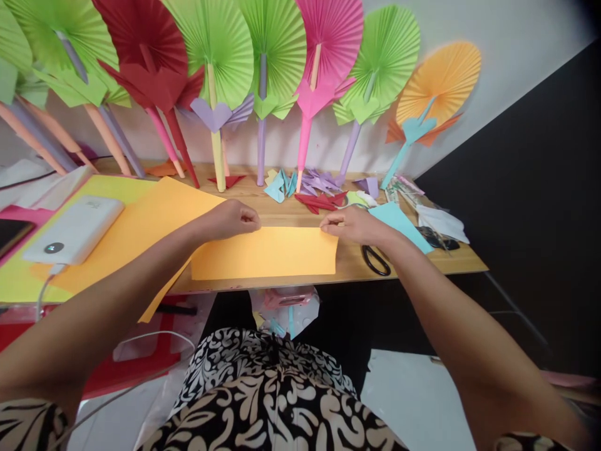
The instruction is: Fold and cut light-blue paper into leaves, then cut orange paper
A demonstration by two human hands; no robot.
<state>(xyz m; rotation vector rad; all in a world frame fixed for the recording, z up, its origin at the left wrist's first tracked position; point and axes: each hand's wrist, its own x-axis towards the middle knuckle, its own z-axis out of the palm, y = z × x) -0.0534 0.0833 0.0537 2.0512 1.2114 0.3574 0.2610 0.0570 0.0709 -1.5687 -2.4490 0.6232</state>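
Observation:
A light-orange sheet of paper (pixel 265 254) lies lengthwise along the near edge of the table. My left hand (pixel 232 219) is closed, its fingers pinched at the sheet's far edge, left of the middle. At the far right corner my right hand (pixel 350 224) pinches the same edge between thumb and fingers. Black-handled scissors (pixel 375 260) lie just below my right hand, their blades hidden from view. Beyond that hand rests a light-blue sheet of paper (pixel 399 222). Larger orange paper (pixel 164 207) lies under my left forearm.
Several pleated paper fans, such as a pink fan (pixel 331 37) and an orange fan (pixel 439 84), lean on the wall. Folded purple paper pieces (pixel 319 181) lie at the back. A white power bank (pixel 77 228) with a cable sits on yellow paper (pixel 19 269) at left.

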